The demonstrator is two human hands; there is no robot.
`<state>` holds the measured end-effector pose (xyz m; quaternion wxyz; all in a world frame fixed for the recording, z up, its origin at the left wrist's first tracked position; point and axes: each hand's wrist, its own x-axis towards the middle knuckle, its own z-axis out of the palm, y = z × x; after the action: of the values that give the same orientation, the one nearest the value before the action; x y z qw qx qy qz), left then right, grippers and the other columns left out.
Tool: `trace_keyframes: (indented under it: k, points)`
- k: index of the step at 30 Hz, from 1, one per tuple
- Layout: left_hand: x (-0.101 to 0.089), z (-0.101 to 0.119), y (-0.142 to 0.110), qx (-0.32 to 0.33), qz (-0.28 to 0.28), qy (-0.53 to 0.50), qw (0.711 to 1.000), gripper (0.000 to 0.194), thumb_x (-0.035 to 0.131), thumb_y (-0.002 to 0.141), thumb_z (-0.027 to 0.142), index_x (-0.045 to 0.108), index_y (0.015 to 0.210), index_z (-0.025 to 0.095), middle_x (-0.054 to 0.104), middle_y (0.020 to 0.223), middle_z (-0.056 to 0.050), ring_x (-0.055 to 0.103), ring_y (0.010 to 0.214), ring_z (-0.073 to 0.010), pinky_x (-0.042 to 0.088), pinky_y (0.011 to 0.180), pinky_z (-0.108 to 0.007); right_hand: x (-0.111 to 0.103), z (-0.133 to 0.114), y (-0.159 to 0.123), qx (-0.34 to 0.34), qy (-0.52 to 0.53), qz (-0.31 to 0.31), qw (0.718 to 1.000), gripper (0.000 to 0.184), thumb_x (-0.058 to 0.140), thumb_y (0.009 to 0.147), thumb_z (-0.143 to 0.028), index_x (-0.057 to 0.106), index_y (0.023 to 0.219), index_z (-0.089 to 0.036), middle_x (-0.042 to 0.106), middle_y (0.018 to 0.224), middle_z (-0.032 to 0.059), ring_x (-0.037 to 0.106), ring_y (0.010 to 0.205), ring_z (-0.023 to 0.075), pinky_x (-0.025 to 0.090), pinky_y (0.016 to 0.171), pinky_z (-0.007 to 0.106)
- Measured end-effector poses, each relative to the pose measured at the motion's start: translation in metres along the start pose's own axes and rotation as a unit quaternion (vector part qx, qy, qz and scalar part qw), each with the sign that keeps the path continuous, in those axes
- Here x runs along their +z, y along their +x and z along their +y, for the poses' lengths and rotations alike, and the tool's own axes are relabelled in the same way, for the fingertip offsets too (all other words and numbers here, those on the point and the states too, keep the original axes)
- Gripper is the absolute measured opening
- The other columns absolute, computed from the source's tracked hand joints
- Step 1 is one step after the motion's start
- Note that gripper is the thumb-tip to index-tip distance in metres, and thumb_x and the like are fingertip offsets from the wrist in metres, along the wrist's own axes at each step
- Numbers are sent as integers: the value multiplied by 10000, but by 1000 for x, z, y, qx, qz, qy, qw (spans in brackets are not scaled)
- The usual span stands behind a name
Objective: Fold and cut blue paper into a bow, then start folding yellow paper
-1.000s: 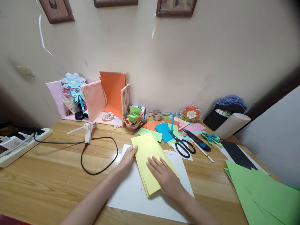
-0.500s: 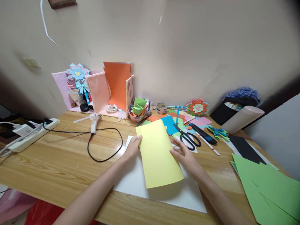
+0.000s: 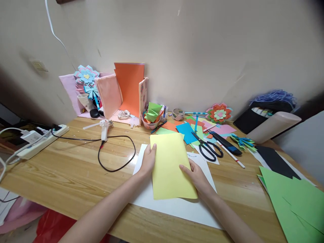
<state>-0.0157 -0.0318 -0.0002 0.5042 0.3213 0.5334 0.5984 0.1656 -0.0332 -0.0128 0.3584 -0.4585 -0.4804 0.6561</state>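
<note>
A sheet of yellow paper (image 3: 170,168) is held between my two hands, above a large white sheet (image 3: 174,211) on the wooden table. My left hand (image 3: 149,160) grips its left edge, thumb on top and the other fingers hidden beneath. At the right edge, my right hand (image 3: 196,173) pinches the paper, its thumb lying on the yellow face. Black-handled scissors (image 3: 209,148) lie beyond my right hand, over coloured paper scraps. A blue piece of paper (image 3: 187,132) rests just past the yellow sheet's far edge.
A white glue gun (image 3: 104,130) with a looped black cord stands left, near a power strip (image 3: 43,143). Behind are a pink fabric-covered organiser (image 3: 108,92) and a paper flower (image 3: 219,113). Green sheets (image 3: 291,199), a dark cutter (image 3: 225,143) and a pale cylinder (image 3: 274,126) lie right.
The yellow paper has been lowered and squared up toward me. My right hand has moved down its edge and closed on it. The view has shifted slightly.
</note>
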Motion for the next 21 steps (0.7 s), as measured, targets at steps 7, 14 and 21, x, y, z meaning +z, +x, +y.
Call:
trace_keyframes:
  k: [7,14,21]
  points:
    - [-1,5,-1,26,-22,-9,999,411,521,797,465,559,1070,161,659,1062,-120,628,936,-256,509,726,-340,8,-2,-9,14,57,-45,997,466,602,795,-395,450,1203,-229,576,1239,103,620,1007,263,528,782,368]
    - [-3,5,-1,20,-28,-6,999,356,507,820,415,548,1052,148,641,1099,-124,627,931,-241,505,743,-333,10,-3,-14,22,87,-82,993,477,589,814,-373,424,1242,-241,552,1268,109,602,1041,266,533,783,375]
    - [8,39,-4,125,-67,-4,990,351,463,862,401,527,1120,171,637,1092,-102,617,938,-217,497,741,-301,-1,-32,4,-94,22,-58,994,473,686,728,-352,519,1147,-211,594,1210,105,586,1066,262,517,839,369]
